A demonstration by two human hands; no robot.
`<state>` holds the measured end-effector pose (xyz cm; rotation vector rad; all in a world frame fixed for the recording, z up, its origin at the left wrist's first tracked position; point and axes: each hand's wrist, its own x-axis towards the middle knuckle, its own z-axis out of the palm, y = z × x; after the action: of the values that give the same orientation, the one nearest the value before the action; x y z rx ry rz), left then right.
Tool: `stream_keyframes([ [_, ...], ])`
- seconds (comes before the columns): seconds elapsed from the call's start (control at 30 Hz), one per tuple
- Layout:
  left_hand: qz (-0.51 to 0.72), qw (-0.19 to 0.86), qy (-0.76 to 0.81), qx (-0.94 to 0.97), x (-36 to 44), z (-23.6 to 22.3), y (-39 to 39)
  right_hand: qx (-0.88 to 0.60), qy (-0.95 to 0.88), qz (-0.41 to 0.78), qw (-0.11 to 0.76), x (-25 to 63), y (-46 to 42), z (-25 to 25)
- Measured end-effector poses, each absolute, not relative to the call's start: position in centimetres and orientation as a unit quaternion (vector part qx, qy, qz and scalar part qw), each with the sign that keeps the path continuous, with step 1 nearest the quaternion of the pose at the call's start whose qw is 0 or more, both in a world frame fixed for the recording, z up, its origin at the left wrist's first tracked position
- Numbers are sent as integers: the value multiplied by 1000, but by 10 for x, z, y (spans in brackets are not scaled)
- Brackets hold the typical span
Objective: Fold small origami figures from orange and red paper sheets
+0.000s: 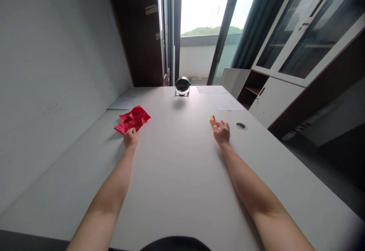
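Observation:
A creased sheet of red paper lies opened out at the left of the white table. My left hand is closed at its near edge, pinching the paper; the fingertips are mostly hidden behind the knuckles. On the right side, a small folded piece of orange paper sticks out past the fingers of my right hand. Those fingers are curled and closed on it, and part of the piece is hidden by them. Both forearms reach forward, wide apart, low over the table.
The white table meets a wall on the left. At its far end stands a round black fan-like device. White sheets lie far right, another sheet far left. A round cable hole sits right of my right hand.

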<state>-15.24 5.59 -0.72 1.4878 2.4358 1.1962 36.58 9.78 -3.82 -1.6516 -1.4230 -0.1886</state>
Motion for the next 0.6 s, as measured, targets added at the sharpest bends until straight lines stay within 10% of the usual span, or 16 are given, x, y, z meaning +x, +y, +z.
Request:
stream_keyframes([
  [0.6,419,24,792,444,-152,6,46,-603,-643,-79,466,331,72,-6],
])
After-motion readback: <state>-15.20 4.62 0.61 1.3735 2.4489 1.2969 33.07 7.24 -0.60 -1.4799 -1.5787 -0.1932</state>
